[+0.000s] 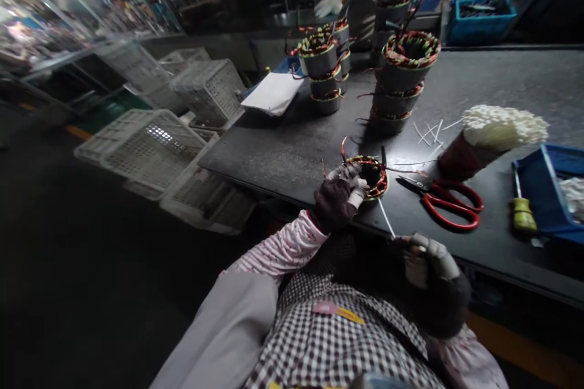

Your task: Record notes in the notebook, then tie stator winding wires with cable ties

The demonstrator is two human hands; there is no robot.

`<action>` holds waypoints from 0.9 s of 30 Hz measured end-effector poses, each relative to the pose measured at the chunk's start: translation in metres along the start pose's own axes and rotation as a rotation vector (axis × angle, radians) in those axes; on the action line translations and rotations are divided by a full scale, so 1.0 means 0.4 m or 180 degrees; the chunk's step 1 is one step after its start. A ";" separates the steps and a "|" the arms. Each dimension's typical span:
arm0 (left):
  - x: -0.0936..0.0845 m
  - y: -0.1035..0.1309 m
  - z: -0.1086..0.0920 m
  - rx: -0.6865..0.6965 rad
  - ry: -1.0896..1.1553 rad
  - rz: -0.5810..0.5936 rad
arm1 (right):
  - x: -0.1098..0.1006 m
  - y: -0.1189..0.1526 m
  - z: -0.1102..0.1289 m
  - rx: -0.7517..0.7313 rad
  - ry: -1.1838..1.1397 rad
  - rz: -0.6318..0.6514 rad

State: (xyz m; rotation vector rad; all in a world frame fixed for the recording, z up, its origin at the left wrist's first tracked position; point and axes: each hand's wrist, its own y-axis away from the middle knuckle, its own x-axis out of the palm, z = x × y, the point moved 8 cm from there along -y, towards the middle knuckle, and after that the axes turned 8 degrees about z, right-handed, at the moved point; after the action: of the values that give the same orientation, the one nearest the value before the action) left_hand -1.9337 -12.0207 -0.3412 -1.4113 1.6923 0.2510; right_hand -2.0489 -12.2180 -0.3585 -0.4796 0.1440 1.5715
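At the table's front edge sits a wound ring (pixel 381 185) with red, green and black wires. My left hand (pixel 342 191), in a dark glove with pale fingertips, is closed on the ring's left rim. A thin white strip (pixel 386 219) runs from the ring's lower side down to my right hand (pixel 426 267), which is gloved too and pinches the strip's end. Red-handled scissors (pixel 451 202) lie right of the ring. Behind them leans a dark red holder (pixel 463 155) packed with white strips (pixel 502 124).
Stacked wound rings (pixel 325 64) and a taller stack (pixel 401 82) stand further back beside white papers (pixel 275 92). A blue bin (pixel 542 194) and a yellow-handled screwdriver (pixel 524 214) are at right. Pale crates (pixel 150 146) stand left of the table (pixel 274 146).
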 end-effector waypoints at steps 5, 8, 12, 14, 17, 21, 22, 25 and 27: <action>0.023 -0.014 0.004 -0.0474 0.0078 0.0253 | 0.029 -0.120 0.039 -0.0474 0.0503 -0.0094; 0.034 -0.006 0.038 -0.1041 0.1070 0.0051 | 0.043 -0.171 0.015 -0.0336 -0.0246 0.0064; 0.040 -0.005 0.046 -0.0933 0.1582 -0.0012 | 0.046 -0.201 -0.043 0.0730 -0.0948 0.0304; 0.031 -0.010 0.037 -0.0664 0.1461 0.0009 | 0.041 -0.212 -0.044 0.0940 -0.0920 0.0363; 0.022 -0.011 0.036 -0.0621 0.1353 0.0037 | 0.045 -0.236 -0.028 0.0780 -0.0621 0.0488; 0.012 -0.013 0.024 -0.0608 0.1193 0.0116 | 0.062 -0.261 -0.025 0.0452 -0.0110 0.0615; 0.010 -0.015 0.021 -0.0590 0.1170 0.0138 | 0.065 -0.264 -0.021 0.0312 0.0050 0.0639; 0.002 -0.021 0.010 -0.0382 0.1224 0.0176 | 0.059 -0.263 0.003 -0.0143 0.0550 0.0516; 0.000 -0.024 0.008 -0.0254 0.1278 0.0221 | 0.049 -0.262 0.028 -0.0482 0.0941 0.0320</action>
State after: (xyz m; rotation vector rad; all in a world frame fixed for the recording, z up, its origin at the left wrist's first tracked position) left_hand -1.9238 -12.0218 -0.3394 -1.5376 2.0787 0.0754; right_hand -1.9489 -12.1883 -0.3349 -0.8345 0.2795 1.6093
